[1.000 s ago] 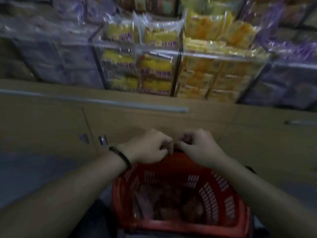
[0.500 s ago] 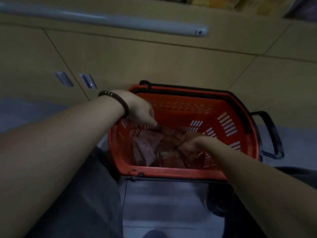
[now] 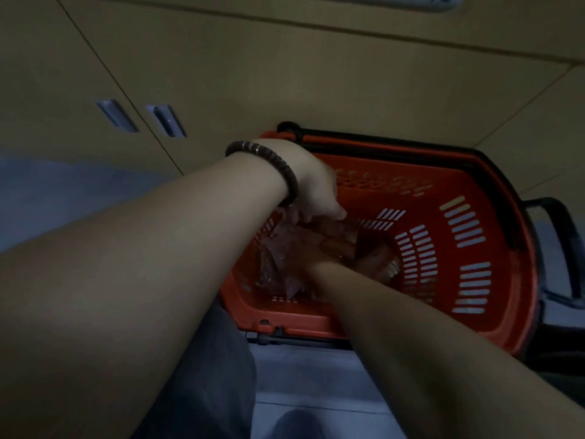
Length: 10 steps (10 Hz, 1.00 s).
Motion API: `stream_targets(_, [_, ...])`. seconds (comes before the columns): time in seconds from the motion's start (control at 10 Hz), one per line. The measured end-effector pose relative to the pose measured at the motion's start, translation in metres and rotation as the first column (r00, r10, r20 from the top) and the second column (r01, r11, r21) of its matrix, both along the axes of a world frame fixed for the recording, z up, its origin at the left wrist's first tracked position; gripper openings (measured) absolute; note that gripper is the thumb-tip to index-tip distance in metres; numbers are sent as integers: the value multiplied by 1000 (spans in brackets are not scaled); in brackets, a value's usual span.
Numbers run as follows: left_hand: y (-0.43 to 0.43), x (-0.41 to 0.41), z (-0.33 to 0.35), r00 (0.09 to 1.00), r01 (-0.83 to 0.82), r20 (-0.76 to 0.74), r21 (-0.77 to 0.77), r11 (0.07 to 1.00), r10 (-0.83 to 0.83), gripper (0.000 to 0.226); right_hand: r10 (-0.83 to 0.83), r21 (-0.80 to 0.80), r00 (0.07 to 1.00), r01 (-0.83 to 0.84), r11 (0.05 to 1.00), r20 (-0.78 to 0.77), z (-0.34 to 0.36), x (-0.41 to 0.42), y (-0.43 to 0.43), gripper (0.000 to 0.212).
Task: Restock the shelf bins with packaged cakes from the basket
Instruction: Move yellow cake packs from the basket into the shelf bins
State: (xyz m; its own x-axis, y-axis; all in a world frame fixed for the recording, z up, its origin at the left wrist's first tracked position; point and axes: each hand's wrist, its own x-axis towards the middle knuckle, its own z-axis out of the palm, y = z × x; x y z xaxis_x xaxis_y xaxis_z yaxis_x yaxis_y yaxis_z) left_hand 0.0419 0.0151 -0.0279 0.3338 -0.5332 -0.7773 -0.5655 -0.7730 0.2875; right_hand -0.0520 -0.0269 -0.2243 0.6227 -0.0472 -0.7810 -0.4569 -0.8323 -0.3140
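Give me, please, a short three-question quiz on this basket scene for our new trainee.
1. True or false: the left hand and the right hand both reach into the basket.
2. Which wrist wears the dark bracelet? A. left B. right C. neither
3. Fill the gap: the packaged cakes lie in a basket whose walls are ____ in colour.
Key: 1 true; 2 A; 3 red.
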Motion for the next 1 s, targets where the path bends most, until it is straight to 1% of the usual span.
stream_targets(0.1, [-1,0,0,1000,9,20,42,999,-9,54,67,65,996,-71,995,62,-22,12,-1,87])
stream_targets(0.2, [4,10,-14,998,-30,-44,63,998,33,55,-25,82,999,23,996,28,-3,7,-18,81])
stream_targets(0.3, [12,13,-10,998,51,34,71,996,-54,53,-53,84,988,66,994,-148,15,11,-43,53])
stream_targets(0.4, [17,15,-5,974,128,178,56,990,-136,53,87,102,964,-63,993,-250,54,24,-75,37])
stream_targets(0.5, [21,15,-5,965,134,225,27,991,-136,82,53,159,991,-34,987,-119,113,33,-109,31])
stream_targets(0.6, [19,10,-2,961,144,247,-50,988,-127,65,-74,297,997,79,952,-27,154,36,-133,36])
stream_targets(0.7, [16,6,4,945,145,316,-173,974,-85,51,-131,413,990,96,906,56,157,34,-137,35])
stream_targets(0.8, [18,12,3,932,117,356,-124,985,-66,46,-263,494,954,161,854,144,141,29,-128,23])
stream_targets(0.9, [26,19,1,934,45,355,26,999,-51,43,-503,461,813,341,820,294,111,30,-113,29])
stream_targets(1.0, [31,26,8,907,45,416,64,997,-68,36,-372,226,816,301,927,442,54,30,-110,49])
